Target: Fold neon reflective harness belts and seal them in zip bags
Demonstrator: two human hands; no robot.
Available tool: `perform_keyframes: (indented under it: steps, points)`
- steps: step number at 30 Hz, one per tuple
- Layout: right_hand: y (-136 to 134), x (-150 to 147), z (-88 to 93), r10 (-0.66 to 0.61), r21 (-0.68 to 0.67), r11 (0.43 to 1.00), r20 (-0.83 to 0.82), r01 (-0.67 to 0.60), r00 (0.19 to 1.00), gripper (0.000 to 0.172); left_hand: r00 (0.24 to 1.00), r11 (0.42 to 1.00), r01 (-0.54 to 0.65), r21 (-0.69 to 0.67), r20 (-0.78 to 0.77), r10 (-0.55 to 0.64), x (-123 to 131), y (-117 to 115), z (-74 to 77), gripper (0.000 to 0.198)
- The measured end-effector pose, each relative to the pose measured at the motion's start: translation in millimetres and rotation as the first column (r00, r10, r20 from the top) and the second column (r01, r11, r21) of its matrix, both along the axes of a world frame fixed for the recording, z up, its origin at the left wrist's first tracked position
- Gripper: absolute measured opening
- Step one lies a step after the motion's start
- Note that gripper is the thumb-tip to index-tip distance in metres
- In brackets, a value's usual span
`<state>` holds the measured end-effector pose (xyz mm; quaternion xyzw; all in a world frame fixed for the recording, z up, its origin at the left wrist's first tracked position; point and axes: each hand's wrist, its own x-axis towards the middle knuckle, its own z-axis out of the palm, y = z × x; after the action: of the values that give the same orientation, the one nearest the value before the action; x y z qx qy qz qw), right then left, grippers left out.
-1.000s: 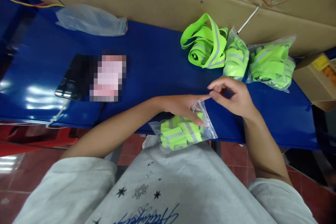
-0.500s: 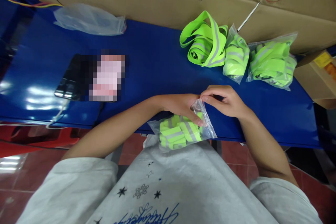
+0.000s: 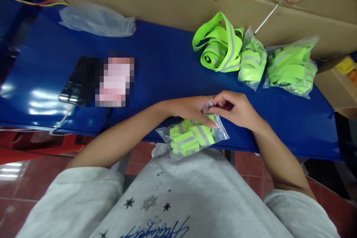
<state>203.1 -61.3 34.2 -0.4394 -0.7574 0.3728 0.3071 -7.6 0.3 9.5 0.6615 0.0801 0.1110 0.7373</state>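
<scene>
A clear zip bag [image 3: 223, 132] with a folded neon-yellow reflective strap [image 3: 185, 141] inside lies at the table's front edge, close to my shirt. My left hand [image 3: 196, 109] grips the bag near its mouth, thumb across the front and the other fingers behind it, out of sight. At the bag's upper corner, my right hand [image 3: 234, 109] pinches the plastic between thumb and index finger, its other fingers curled.
On the blue table [image 3: 161, 63] lie a loose coiled reflective strap [image 3: 219, 44], two bagged straps [image 3: 252, 59], a cloudy plastic bag [image 3: 96, 20] and a black phone-like device [image 3: 74, 85] beside a pixelated patch. A cardboard box [image 3: 336, 85] stands at right.
My right thumb has shifted inward onto the bag's upper corner, and the plastic there is now bent. My left hand keeps its hold.
</scene>
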Motion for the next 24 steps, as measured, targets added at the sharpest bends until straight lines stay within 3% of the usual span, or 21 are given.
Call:
perform_keyframes:
  steps: [3,7,10,14,20,24]
  points:
    - [1,0,-1.1,-0.014,-0.173,0.985,-0.071,0.002,0.997,0.035,0.997,0.999,-0.037,0.024,-0.064,0.038,-3,0,4.2,0.035]
    - [6,6,1.4,-0.141,-0.282,0.955,-0.147,0.095,0.979,0.05,0.955,0.975,-0.22,-0.01,-0.206,0.213,-7,0,9.1,0.043]
    - [8,8,1.4,-0.206,-0.256,0.953,-0.146,0.164,0.968,0.055,0.931,0.935,-0.356,-0.014,-0.095,0.353,-3,0,8.2,0.049]
    - [7,6,-1.5,-0.204,-0.191,0.966,-0.138,0.176,0.969,0.05,0.866,0.86,-0.501,0.099,0.051,0.498,1,-2,5.0,0.052]
    - [9,10,-4.0,-0.152,-0.22,0.968,-0.129,0.121,0.98,0.044,0.796,0.765,-0.6,0.232,0.084,0.599,0,-5,-0.7,0.047]
    - [11,11,-9.9,-0.158,-0.22,0.968,-0.154,0.122,0.975,0.043,0.789,0.756,-0.607,0.244,0.076,0.609,1,-4,-5.0,0.043]
